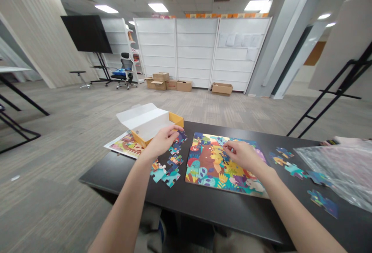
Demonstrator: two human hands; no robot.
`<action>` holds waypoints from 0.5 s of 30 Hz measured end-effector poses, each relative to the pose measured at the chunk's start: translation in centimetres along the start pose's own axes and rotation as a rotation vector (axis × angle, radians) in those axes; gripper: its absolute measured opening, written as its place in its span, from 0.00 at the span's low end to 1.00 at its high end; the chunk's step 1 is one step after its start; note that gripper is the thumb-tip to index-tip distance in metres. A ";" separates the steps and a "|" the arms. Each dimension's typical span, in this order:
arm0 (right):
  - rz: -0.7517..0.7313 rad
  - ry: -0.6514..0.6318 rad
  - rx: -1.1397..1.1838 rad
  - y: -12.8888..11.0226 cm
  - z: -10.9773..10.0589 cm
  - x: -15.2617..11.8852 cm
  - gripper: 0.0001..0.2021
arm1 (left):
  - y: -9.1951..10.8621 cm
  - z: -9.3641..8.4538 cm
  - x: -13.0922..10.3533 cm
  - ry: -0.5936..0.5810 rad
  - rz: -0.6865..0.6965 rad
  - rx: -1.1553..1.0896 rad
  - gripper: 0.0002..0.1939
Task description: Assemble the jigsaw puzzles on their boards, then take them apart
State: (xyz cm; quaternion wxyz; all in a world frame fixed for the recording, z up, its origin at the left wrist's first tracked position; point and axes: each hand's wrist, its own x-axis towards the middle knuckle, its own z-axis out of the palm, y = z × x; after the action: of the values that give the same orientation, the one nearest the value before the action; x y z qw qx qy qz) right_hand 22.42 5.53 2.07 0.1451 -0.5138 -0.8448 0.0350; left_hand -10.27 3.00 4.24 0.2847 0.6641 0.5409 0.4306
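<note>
My left hand [163, 140] reaches over loose jigsaw pieces [180, 137] beside the yellow box, fingers stretched out and slightly apart, fingertips at a dark blue piece. More loose pieces [171, 175] lie in front of it, some overlapping. On the colourful jigsaw puzzle [205, 164], largely filled in with animals and plants, rests my right hand [240, 154]. Its thumb and fingers are pinched together near the upper middle of the picture; whatever is between them is hidden. The right hand and forearm cover part of the puzzle's right side.
The open yellow box [176, 119] with white flaps stands at the table's back left, partly over a printed picture sheet [124, 144]. Several pieces [295, 169] lie on the right of the black table [226, 210], next to a clear plastic bag [340, 164].
</note>
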 end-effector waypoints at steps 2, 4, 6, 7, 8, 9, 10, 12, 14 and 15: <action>-0.006 -0.003 0.001 0.1 0.1 0.0 0.11 | -0.3 1.2 1.2 -0.044 0.022 -0.006 0.13; -0.010 -0.004 0.001 0.1 0.1 0.0 0.11 | -0.6 2.5 2.1 -0.037 -0.006 0.039 0.11; -0.015 -0.004 -0.003 0.0 0.2 0.1 0.10 | -0.9 3.6 2.5 0.004 -0.053 0.125 0.10; -0.021 -0.004 -0.004 0.0 0.2 0.1 0.10 | -1.0 4.0 2.7 0.017 -0.068 0.164 0.10; -0.028 -0.006 -0.003 -0.1 0.2 0.1 0.10 | -1.1 4.5 2.7 0.023 -0.074 0.192 0.10; -0.035 -0.008 -0.003 -0.2 0.2 0.0 0.10 | -1.1 4.9 2.8 0.022 -0.073 0.208 0.10; -0.043 -0.011 -0.002 -0.3 0.1 0.0 0.10 | -1.2 5.2 2.8 0.018 -0.069 0.217 0.11; -0.054 -0.015 -0.002 -0.4 0.1 -0.1 0.11 | -1.3 5.9 3.0 0.012 -0.060 0.238 0.12; -0.064 -0.016 -0.002 -0.6 0.0 -0.1 0.11 | -1.5 6.5 3.1 0.008 -0.055 0.261 0.13; -0.068 -0.017 -0.002 -0.6 0.0 -0.1 0.12 | -1.7 6.7 3.2 0.006 -0.053 0.274 0.14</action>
State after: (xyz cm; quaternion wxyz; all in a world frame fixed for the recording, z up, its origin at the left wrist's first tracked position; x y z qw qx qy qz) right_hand 21.95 5.13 2.15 0.1385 -0.4847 -0.8630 0.0338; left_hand -5.00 7.09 0.51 0.2008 0.6810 0.6127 0.3471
